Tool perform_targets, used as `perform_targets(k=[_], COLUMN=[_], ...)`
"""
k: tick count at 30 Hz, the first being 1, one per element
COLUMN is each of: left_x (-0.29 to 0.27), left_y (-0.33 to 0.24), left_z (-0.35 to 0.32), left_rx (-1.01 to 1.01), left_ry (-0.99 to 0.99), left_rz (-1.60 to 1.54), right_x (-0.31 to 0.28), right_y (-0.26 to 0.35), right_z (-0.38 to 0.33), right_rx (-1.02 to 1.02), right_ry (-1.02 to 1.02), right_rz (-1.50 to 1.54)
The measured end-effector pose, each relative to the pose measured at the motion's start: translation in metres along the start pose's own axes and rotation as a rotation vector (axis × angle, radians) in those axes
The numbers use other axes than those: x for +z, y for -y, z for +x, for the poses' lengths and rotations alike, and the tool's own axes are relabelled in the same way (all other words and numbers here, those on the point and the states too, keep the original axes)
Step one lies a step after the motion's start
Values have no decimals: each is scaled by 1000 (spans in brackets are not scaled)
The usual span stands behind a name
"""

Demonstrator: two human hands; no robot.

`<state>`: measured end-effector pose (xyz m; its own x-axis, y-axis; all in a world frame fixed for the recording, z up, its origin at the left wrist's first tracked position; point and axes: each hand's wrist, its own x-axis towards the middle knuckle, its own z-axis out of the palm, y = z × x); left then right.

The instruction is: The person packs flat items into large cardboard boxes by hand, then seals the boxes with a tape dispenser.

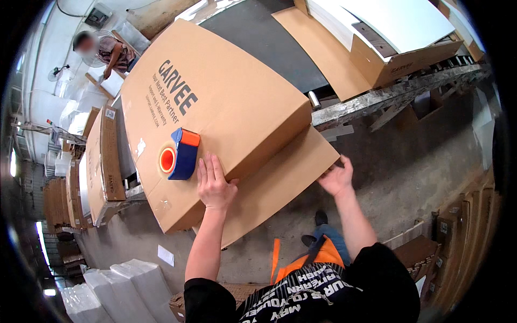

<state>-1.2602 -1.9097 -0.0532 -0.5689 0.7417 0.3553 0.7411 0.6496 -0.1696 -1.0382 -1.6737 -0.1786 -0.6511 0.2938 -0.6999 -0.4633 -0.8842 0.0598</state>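
A large brown cardboard box (237,102) with dark print lies in front of me. Along its near side a long flap (285,169) stands out, unfolded. My left hand (214,183) rests on the box's top by the near edge, fingers stretched out flat. At the flap's right corner, my right hand (338,176) has its fingers curled round the cardboard edge; some fingertips are hidden beneath it. A blue and orange tape dispenser (186,156) with a roll in it sits on the box, just left of my left hand and apart from it.
An open carton (393,64) with white panels stands at the far right on the conveyor (253,32). More boxes (102,161) line the left. Another person (110,54) is at the far left. White wrapped slabs (118,290) and stacked flat cartons (458,247) stand nearer me.
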Motion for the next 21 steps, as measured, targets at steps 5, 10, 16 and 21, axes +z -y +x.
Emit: perform_targets(k=[5,10,16,21], left_x=[-7,-5,21,7], left_y=[12,-24,-14,-7], left_z=[15,68,66,61], left_rx=[-71,281,378,313], left_ry=[79,208,312,136], left_rz=[-221,-33,37,-96], right_x=[142,157,225,272], right_y=[-50,-67,-193,-342], right_z=[7,-4,-56,1], right_rx=[-154,-271,-440,-645], right_ry=[282,208,373,36], right_rz=[-302,-577,-1303,-2091])
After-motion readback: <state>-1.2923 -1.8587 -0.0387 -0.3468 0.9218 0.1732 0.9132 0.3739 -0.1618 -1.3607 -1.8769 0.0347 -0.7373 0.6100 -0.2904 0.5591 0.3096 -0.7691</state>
